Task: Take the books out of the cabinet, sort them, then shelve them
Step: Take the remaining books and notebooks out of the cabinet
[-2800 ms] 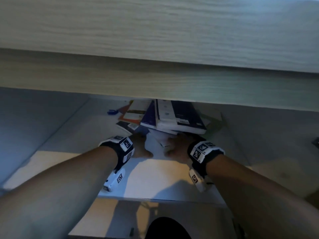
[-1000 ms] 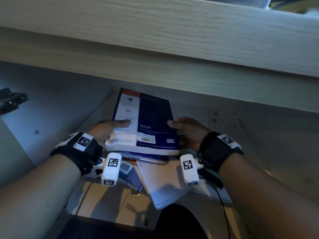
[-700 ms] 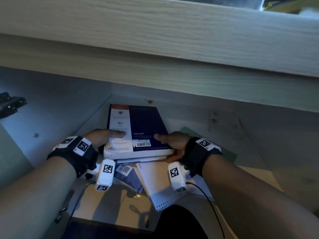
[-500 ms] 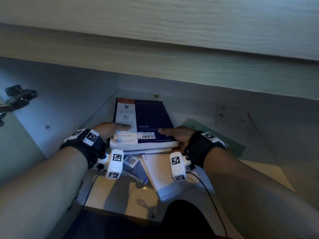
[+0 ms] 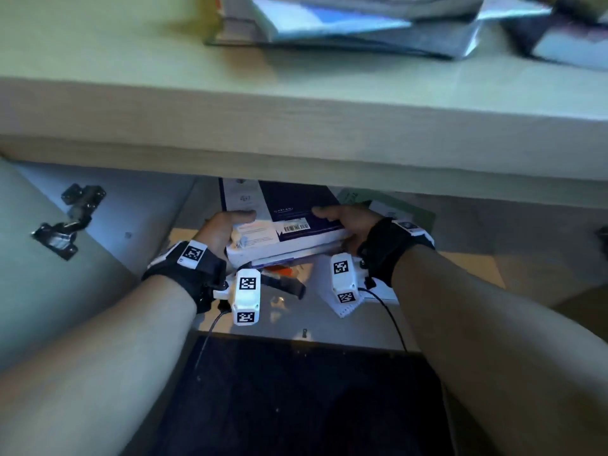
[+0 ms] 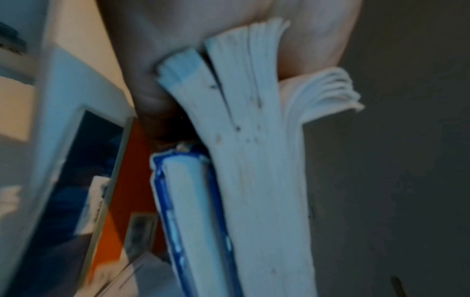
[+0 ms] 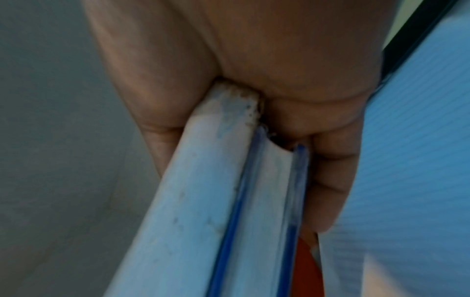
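Note:
A thick dark purple and white book (image 5: pixel 289 222) lies on top of a thinner blue-edged book (image 5: pixel 296 255), and I hold both as a stack inside the open cabinet. My left hand (image 5: pixel 227 228) grips the stack's left near corner, thumb on the cover. My right hand (image 5: pixel 348 222) grips its right near corner the same way. In the left wrist view the thick book's page edges (image 6: pixel 257 160) and the blue-edged book (image 6: pixel 188 201) press into my palm. The right wrist view shows the stack (image 7: pixel 216 201) between my thumb and fingers (image 7: pixel 328 180).
More books and a spiral notebook (image 5: pixel 342 311) lie on the cabinet floor (image 5: pixel 283 317) under the stack, with a green sheet (image 5: pixel 404 209) at the back right. The cabinet top (image 5: pixel 131 67) carries a pile of books (image 5: pixel 345 24). The open door with hinges (image 5: pixel 69 222) stands left.
Both hands have drawn the stack towards the cabinet's front and lifted it slightly. My head has tilted up, so the cabinet top and its pile of books have come into view.

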